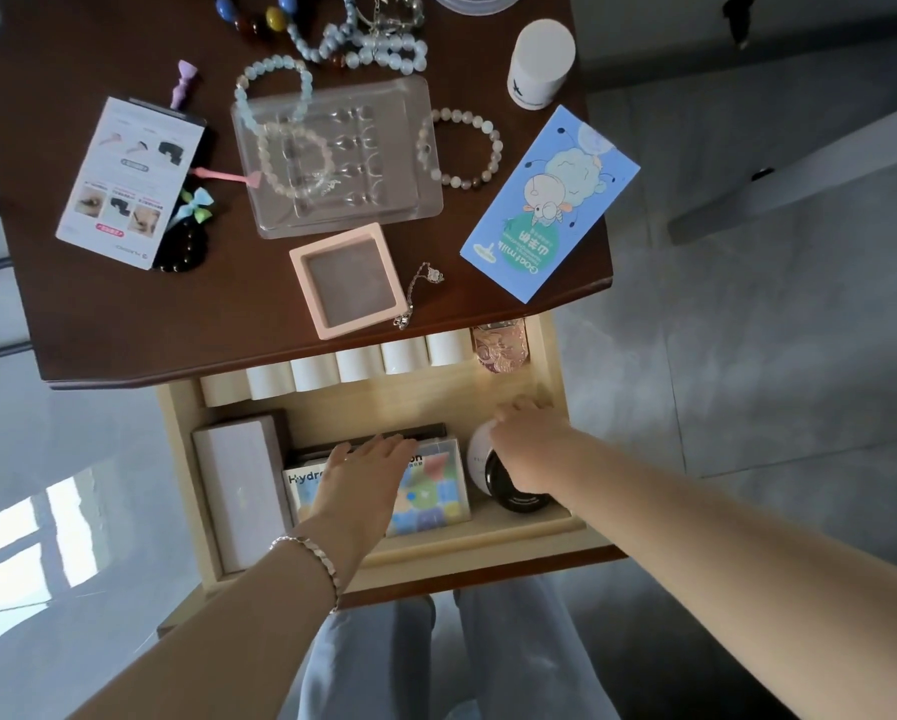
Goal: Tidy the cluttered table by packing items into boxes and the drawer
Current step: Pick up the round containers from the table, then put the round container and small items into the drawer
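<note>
Far beyond the left hand and off to its left, a printed leaflet (pixel 129 179) is lying on the dark wooden table (pixel 124 314), with a black bead bracelet (pixel 186 249) peeking out from under its near corner. Just beside the left hand, on its left, a long pale lilac box (pixel 243 485) is sitting inside the open drawer (pixel 176 459).

The left hand (pixel 363 475), wearing a thin bracelet at the wrist, is lying flat with straight, closed fingers on a colourful box (pixel 436 491) in the middle of the drawer, pressing or touching its top. Beyond its fingertips a row of white cylinders (pixel 358 363) is lining the drawer's back. Further beyond it, on the tabletop, a square pink box (pixel 345 280) is standing open, and behind that a clear plastic tray (pixel 337 153) is carrying pale bead bracelets.

Between the two hands and beyond them, a thin chain (pixel 417 293) is trailing to the table edge.

The right hand (pixel 529 439) is resting on a white jar with a black lid (pixel 488 475) in the drawer's right end, just beside the colourful box. Its fingers are bending down past the jar's far side, and I cannot tell whether they are gripping it. Well beyond this hand, a blue goat-milk box (pixel 550 205) is overhanging the table's right edge, and a white bottle (pixel 539 62) is standing behind it.
</note>
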`<state>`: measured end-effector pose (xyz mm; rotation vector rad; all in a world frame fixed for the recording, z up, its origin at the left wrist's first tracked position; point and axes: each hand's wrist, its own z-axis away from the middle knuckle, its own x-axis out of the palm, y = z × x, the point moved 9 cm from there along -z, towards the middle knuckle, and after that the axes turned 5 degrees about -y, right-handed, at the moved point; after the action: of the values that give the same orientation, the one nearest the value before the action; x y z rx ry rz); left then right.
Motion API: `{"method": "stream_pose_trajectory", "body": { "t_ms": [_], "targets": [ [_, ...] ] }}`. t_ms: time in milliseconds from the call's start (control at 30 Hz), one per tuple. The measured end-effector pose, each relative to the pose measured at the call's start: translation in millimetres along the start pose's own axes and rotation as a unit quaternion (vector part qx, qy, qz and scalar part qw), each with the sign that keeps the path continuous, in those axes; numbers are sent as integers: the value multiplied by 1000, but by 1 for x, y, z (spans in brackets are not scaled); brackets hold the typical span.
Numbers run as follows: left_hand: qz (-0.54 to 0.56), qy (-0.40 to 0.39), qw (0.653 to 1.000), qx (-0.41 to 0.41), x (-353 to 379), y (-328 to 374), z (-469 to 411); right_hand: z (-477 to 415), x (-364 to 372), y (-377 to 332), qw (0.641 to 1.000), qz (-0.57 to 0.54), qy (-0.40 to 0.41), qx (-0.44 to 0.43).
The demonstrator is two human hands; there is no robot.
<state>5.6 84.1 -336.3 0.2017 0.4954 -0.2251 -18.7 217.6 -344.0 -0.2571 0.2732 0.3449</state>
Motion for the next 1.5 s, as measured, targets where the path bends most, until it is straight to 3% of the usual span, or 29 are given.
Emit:
{"method": "stream_pose_trajectory", "body": {
  "t_ms": [200, 300, 367, 400, 433, 500, 533, 567, 667, 700, 800, 900, 1000, 1067, 1133, 1200, 1267, 1333, 1433, 1500],
  "targets": [
    [-14, 27, 999, -15, 0, -3, 2, 12, 22, -8, 998, -5, -41, 40],
    [-35, 11, 999, -11, -7, -2, 0, 22, 11, -4, 998, -38, 1, 49],
    [-9, 3, 1000, -12, -16, 0, 0, 44, -27, -7, 990, -84, 111, 7],
    [24, 1, 1000, -17, -22, 0, 0, 62, -58, -8, 970, -113, 211, -27],
    [70, -7, 997, -26, -23, -2, 0, 86, -89, -8, 932, -140, 329, -64],
    [160, -16, 986, -44, -26, -11, 0, 145, -145, 2, 815, -134, 553, -105],
    [180, -14, 982, -46, -27, -15, 1, 163, -162, 9, 782, -101, 608, -92],
    [189, -10, 981, -49, -28, -19, 1, 165, -176, 17, 788, -58, 611, -57],
    [201, 3, 978, -62, -35, -28, 11, 133, -199, 41, 904, 60, 421, 49],
    [202, 2, 978, -59, -35, -29, 14, 123, -200, 47, 920, 98, 373, 71],
    [226, 4, 972, -57, -37, -31, 23, 106, -202, 51, 922, 182, 333, 83],
    [275, 27, 959, -61, -41, -33, 31, 109, -202, 48, 919, 149, 361, 55],
    [436, 85, 894, -57, -55, -29, 38, 130, -189, 38, 932, -23, 361, -24],
    [560, 123, 819, -11, -69, -21, 41, 133, -162, 22, 950, -125, 273, -83],
    [637, 125, 759, 37, -77, -11, 45, 121, -127, 11, 968, -170, 165, -88],
    [678, 96, 727, 49, -74, -8, 45, 101, -98, 11, 969, -218, 104, -61],
    [703, 67, 707, 41, -66, -8, 39, 78, -82, 12, 966, -238, 93, -50],
    [708, 56, 704, 12, -58, -8, 29, 54, -72, 10, 967, -232, 92, -59],
    [638, 45, 767, -56, -44, -12, 7, 21, -64, 1, 962, -242, 88, -89],
    [610, 52, 785, -94, -37, -19, -5, 8, -62, 5, 962, -238, 109, -80]
  ]
}}
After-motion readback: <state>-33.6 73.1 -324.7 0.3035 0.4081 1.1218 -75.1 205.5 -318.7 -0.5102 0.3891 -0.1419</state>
